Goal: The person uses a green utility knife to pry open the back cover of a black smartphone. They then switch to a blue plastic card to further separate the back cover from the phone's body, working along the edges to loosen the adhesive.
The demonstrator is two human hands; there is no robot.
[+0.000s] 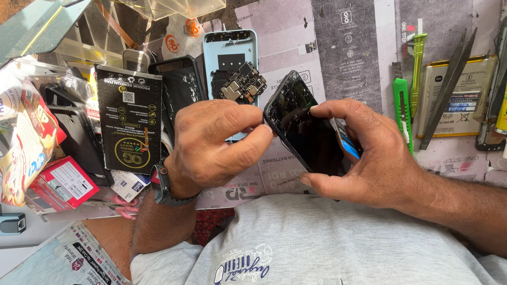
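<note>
Over a cluttered bench (pixel 296 31), I grip the cracked black phone screen (pixel 303 126) with both hands, left hand (pixel 211 142) pinching its edge, right hand (pixel 364 153) cradling it; I judge careless flexing could splinter the glass into my fingers.

the right hand (pixel 364 153) covers the lower right edge of the cracked black phone (pixel 303 126), hiding what its fingers pinch there. the light blue back cover (pixel 232 47) is half hidden behind the left hand (pixel 211 142).
</note>
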